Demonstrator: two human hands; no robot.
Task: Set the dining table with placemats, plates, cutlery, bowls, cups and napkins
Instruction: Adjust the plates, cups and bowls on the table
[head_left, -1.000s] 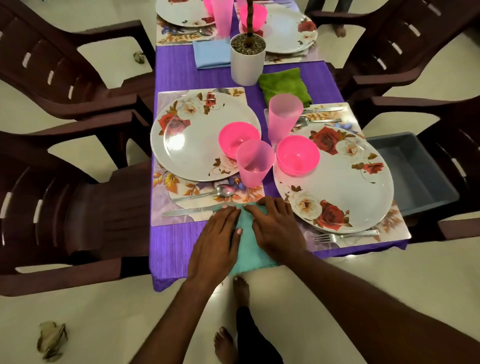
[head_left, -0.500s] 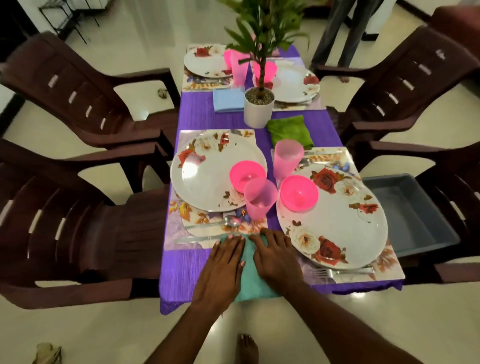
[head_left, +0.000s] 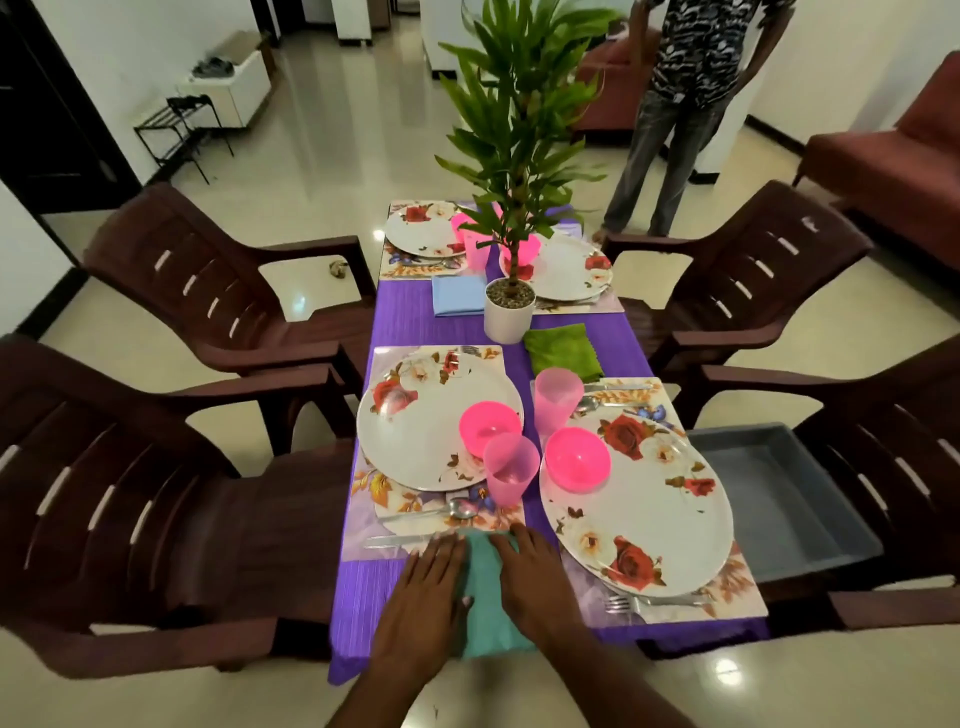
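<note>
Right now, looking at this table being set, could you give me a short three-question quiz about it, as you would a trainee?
1. True or false: both hands lie flat on the folded teal cloth napkin.
2. Which is nearer the white plant pot: the light blue folded napkin or the grey plastic tub?
3. What colour are the small round plastic bowls on the floral plates?

Key
1. True: left hand and right hand rest on it, fingers straight.
2. The light blue napkin.
3. Pink.
</note>
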